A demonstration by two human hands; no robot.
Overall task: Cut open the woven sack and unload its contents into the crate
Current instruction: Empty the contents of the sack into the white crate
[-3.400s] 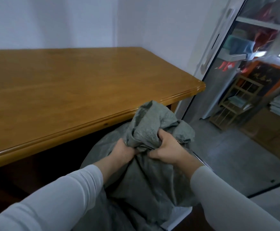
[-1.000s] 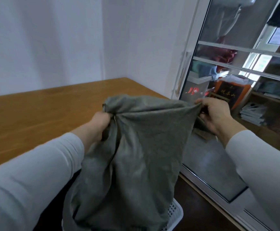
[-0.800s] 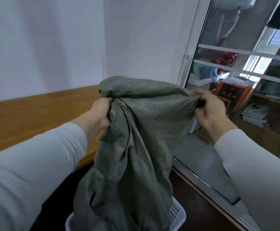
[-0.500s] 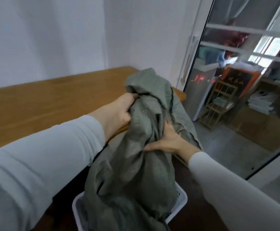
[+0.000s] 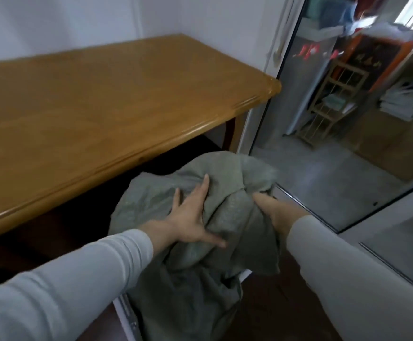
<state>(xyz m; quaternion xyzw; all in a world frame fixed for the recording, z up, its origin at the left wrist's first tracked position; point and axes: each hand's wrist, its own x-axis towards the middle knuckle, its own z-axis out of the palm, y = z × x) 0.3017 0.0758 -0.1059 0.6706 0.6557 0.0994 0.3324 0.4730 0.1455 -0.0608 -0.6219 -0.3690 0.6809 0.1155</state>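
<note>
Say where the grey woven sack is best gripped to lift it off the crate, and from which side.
Probably the bunched ridge atop the sack, between the flat-pressing left hand and the right hand, which grips it. Come from above on the near side: the cloth is limp, and the table crowds the far side.

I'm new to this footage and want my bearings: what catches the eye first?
A crumpled grey-green woven sack fills the lower centre, over a white crate. The left hand presses flat on it; the right hand grips it. A brown wooden table spans the upper left.
</note>
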